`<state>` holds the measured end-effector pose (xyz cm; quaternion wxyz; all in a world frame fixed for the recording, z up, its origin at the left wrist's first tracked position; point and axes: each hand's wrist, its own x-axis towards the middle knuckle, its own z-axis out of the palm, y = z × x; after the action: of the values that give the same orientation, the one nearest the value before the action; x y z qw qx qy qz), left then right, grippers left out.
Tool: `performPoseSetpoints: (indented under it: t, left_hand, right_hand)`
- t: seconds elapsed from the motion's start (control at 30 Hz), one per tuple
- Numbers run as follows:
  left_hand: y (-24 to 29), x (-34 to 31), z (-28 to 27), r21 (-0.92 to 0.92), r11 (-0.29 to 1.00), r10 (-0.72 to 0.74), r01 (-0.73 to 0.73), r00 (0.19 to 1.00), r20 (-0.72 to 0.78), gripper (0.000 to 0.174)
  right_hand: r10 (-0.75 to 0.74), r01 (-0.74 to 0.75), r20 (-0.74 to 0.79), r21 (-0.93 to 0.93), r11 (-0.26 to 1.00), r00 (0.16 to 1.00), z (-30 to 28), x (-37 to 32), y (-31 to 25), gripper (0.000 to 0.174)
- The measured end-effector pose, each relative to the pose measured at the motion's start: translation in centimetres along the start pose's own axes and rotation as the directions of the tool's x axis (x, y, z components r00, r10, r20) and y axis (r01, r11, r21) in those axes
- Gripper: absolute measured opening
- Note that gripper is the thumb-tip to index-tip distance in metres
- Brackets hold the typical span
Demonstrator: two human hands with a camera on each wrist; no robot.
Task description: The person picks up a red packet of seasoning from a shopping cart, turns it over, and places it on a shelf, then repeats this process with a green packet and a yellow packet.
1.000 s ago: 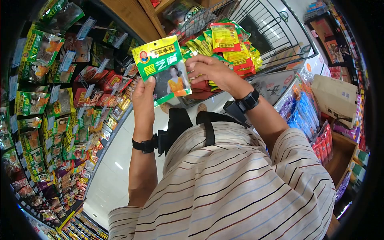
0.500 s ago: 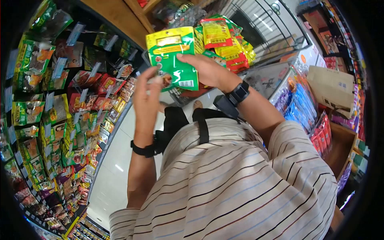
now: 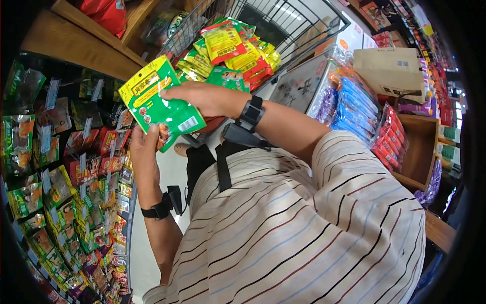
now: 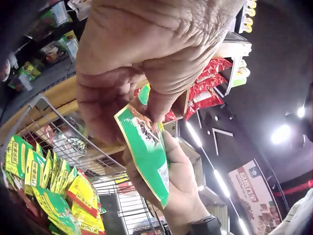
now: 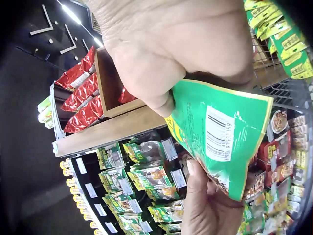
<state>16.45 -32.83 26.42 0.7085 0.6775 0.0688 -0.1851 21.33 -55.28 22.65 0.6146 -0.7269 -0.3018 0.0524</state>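
Both hands hold a flat green and yellow black sesame packet (image 3: 174, 115), tilted, its printed back facing up. A barcode lies near its lower right corner; the right wrist view shows this side of the packet (image 5: 220, 132) close up. My left hand (image 3: 144, 154) pinches the lower left corner, thumb on the printed face. From the right, my right hand (image 3: 210, 97) grips the packet with its thumb across the face and the fingers hidden behind. In the left wrist view the packet (image 4: 144, 147) appears edge-on between both hands.
Just beyond my hands stands a wire shopping cart (image 3: 336, 31) holding many yellow, green and red packets (image 3: 223, 43). Hanging packets (image 3: 25, 197) fill the rack on my left. At right are a cardboard box (image 3: 387, 73), blue packs (image 3: 354, 109) and red packs (image 3: 390, 139).
The packet has turned from its front to its back. My right hand, loose at its edge before, now grips it. Left fingers came off midway, then pinched the corner again. The view swung left.
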Motion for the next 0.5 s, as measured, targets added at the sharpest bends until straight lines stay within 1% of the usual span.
performPoseSetpoints:
  t: [0.03, 0.07, 0.13, 0.17, 0.2, 0.23, 0.27, 0.33, 0.37, 0.4, 0.43, 0.5]
  left_hand:
    - [0.1, -0.1, 0.1, -0.003, 1.000, 0.008, -0.008, 1.000, -0.004, 0.033]
    - [0.3, -0.3, 0.5, -0.010, 1.000, 0.018, -0.019, 1.000, -0.025, 0.033]
    - [1.0, -0.3, 1.2, -0.017, 0.998, 0.053, -0.054, 0.996, -0.076, 0.032]
    - [1.2, -0.3, 1.4, -0.030, 0.998, 0.051, -0.053, 0.996, -0.072, 0.030]
    - [1.0, -0.2, 1.0, -0.022, 0.999, 0.046, -0.047, 0.997, -0.057, 0.031]
    - [0.6, -0.1, 0.3, -0.011, 0.999, 0.038, -0.039, 0.998, -0.047, 0.031]
    - [0.3, -0.2, -0.2, -0.002, 1.000, 0.026, -0.026, 0.999, -0.034, 0.031]
    - [0.8, -0.6, 0.6, -0.015, 0.998, 0.055, -0.056, 0.995, -0.083, 0.029]
    - [1.0, -0.6, 1.0, -0.022, 0.997, 0.072, -0.075, 0.992, -0.106, 0.028]
    - [0.9, -0.6, 0.7, -0.027, 0.996, 0.080, -0.084, 0.991, -0.108, 0.028]
    - [0.5, -0.5, 0.2, -0.036, 0.995, 0.091, -0.095, 0.990, -0.104, 0.027]
    - [0.4, -0.4, 0.1, -0.054, 0.993, 0.101, -0.107, 0.989, -0.106, 0.028]
  right_hand:
    - [0.060, -0.062, 0.022, 0.073, 0.995, 0.998, -0.1, 0.2, 0.0, 0.029]
    - [0.118, -0.124, 0.044, 0.144, 0.982, 0.992, -0.1, 0.3, -0.3, 0.028]
    - [0.107, -0.114, 0.040, 0.234, 0.966, 0.993, -0.4, 0.5, -0.4, 0.026]
    - [-0.043, 0.043, -0.004, 0.058, 0.997, 0.999, -0.3, 0.2, 0.5, 0.026]
    - [-0.198, 0.194, -0.019, -0.115, 0.974, 0.980, 0.0, 0.3, 0.6, 0.026]
    - [-0.140, 0.139, 0.005, 0.066, 0.988, 0.990, 0.2, 0.5, 0.8, 0.026]
    - [-0.199, 0.198, -0.016, -0.038, 0.979, 0.980, 0.2, 0.4, 1.0, 0.026]
    - [-0.321, 0.303, -0.032, -0.256, 0.918, 0.946, -0.4, 0.5, 0.6, 0.027]
    - [-0.009, 0.016, -0.056, 0.121, 0.993, 0.998, -0.3, 0.6, 0.2, 0.027]
    - [0.290, -0.274, 0.040, 0.468, 0.840, 0.956, -0.2, 1.1, -1.4, 0.028]
    - [0.511, -0.501, 0.227, 0.706, 0.500, 0.829, -0.2, 1.3, -2.4, 0.029]
    - [0.521, -0.484, 0.194, 0.713, 0.507, 0.831, 0.1, 1.4, -2.8, 0.031]
